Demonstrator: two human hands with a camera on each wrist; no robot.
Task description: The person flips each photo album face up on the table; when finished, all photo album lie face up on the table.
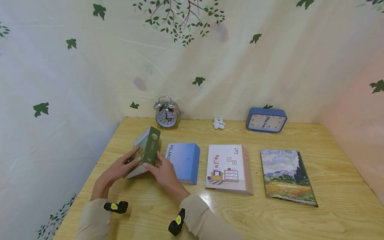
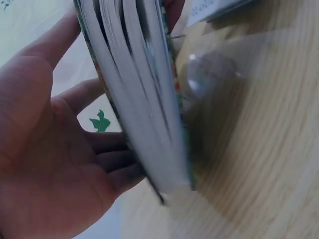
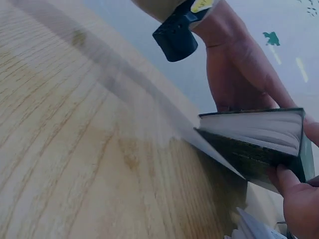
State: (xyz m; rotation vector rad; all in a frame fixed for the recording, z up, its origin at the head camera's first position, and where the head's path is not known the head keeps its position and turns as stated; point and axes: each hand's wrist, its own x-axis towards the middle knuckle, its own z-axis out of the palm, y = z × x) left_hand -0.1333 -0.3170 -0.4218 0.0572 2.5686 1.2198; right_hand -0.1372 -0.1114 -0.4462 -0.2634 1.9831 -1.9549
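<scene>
A thick green book [image 1: 151, 146] is tilted up from the table at the left, its dark green spine turned toward the right. My left hand [image 1: 121, 166] lies against its pictured cover, thumb and fingers extended. My right hand [image 1: 164, 171] grips the spine side, thumb on the spine and fingers round behind. In the left wrist view the white page edges [image 2: 129, 74] show in several blocks, with the left hand [image 2: 60, 149] flat along one cover. From the right wrist view, the right hand [image 3: 301, 204] pinches the book's dark cover [image 3: 249, 157].
A blue book [image 1: 183, 163] lies just right of my right hand. Farther right are a white illustrated book [image 1: 226, 170] and a painted-landscape album [image 1: 286, 176]. Along the back stand a silver alarm clock [image 1: 166, 115], a white bear figure [image 1: 218, 123] and a blue clock [image 1: 266, 120].
</scene>
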